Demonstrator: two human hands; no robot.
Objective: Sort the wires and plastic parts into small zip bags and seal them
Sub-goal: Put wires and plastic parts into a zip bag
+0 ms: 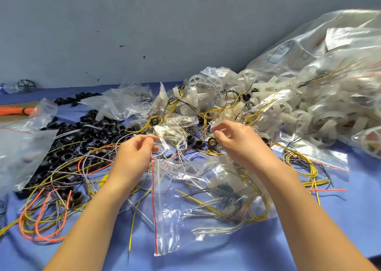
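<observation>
The blue table [321, 242] runs under everything. The biggest thing on it is the clear sack [329, 68] slumped at my far right, and white plastic wheels [299, 114] spill out of its mouth toward the middle. To my left lies the wide heap of black rings [86, 134], with orange and yellow wires [41, 219] looping out of it toward me. Under my forearms a flat zip bag [185, 219] lies on its side, red seal strip toward my left and yellow and grey leads already inside. What I am working on is the small zip bag [167, 131]. It is up off the clutter between my two hands, just beyond the flat one, with some pale bits inside. My left hand [134, 155] pinches its near corner between thumb and fingertips. My right hand [239, 143] is curled close at the other side. I cannot tell whether it actually has the film or only hovers at it. I judge this bag to weigh almost nothing. It is slick and floppy, so it will fold and slide unless I take it by the stiffer seal strip at both ends. The wires are springy and tangle-prone. They are best gathered by the coil rather than a single end, while the rigid wheels and rings can be picked up anywhere.
</observation>
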